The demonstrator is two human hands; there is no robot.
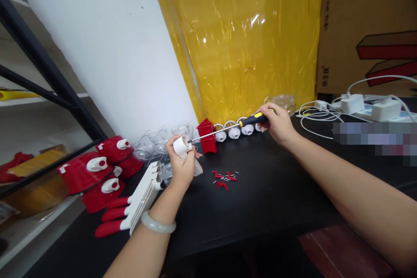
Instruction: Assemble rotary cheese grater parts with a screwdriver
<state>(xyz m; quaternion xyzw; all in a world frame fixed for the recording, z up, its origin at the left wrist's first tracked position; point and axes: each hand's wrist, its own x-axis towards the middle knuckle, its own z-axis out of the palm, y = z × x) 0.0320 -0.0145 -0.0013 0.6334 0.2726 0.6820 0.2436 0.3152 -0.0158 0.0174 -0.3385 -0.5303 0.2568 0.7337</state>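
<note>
My left hand (181,166) is closed around a white plastic part with a round hollow end (180,144), held above the black table. My right hand (276,122) grips the black and yellow handle of a screwdriver (257,118). Its long metal shaft slants down to the left, and the tip meets the opening of the white part; how deep it goes is hidden. On the table between my hands lie several small red plastic pieces (223,185) and several loose screws (224,178).
Red housings with white knobs (97,164) and white parts with red handles (143,200) stand left. Clear plastic cups (146,150), a red holder (206,135) and white-ended cylinders (234,132) line the back. Chargers and cables (352,104) lie right, before a cardboard box (365,17).
</note>
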